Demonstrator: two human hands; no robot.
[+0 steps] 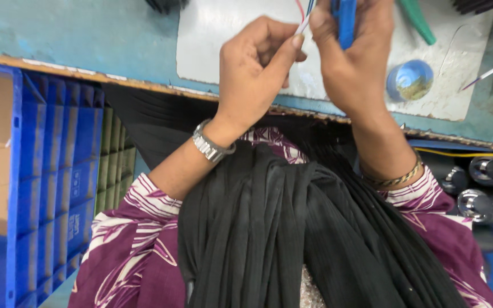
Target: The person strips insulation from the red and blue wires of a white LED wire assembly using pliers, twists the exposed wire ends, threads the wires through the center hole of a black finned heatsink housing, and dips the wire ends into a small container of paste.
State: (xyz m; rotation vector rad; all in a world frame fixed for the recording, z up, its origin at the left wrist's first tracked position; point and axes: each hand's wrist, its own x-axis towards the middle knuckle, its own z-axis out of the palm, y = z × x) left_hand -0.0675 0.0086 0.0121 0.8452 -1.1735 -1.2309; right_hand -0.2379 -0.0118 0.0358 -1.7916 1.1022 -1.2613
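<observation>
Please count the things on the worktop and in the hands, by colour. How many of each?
Blue: 2, tool handle in right hand, round cap
Green: 1, handle
Red: 1, wire by left hand
Total: 4

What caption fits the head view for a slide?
Left hand pinches thin wires while right hand grips a blue-handled tool over the bench.

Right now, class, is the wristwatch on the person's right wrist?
No, the watch sits on the left wrist, while the right wrist wears a thin bracelet.
</observation>
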